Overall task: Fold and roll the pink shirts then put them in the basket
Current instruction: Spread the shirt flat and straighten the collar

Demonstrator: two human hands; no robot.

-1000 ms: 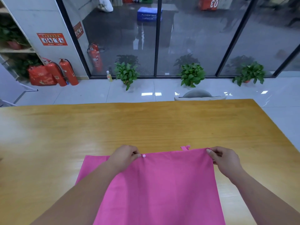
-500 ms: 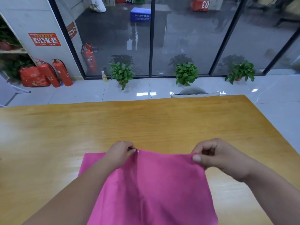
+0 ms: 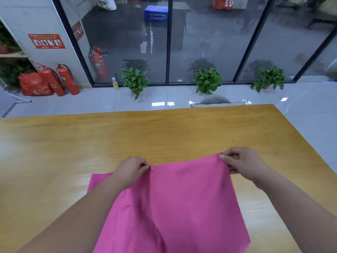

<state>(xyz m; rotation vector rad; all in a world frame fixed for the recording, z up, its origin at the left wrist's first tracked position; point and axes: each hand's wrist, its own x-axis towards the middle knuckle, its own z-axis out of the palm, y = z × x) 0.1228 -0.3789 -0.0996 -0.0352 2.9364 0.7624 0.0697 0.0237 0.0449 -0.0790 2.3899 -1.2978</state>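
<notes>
Progress: early, by my reading. I have one pink shirt in work, its fold only begun and nothing rolled.
Left fingers: clenched in a pinch on the shirt's far edge, thumb against forefinger, with a small white dot on the cloth just right of them.
Right fingers: curled round the far right corner, gripping it and holding it slightly raised off the desk.
Shirt: the far edge stretches between the two sets of fingers. The rest runs back from them toward me and lies on the desk, and a flat strip sticks out left of the left fingers.
Left to do: finish the fold, roll it, put it in the basket.
Basket: I cannot see it from here.
</notes>
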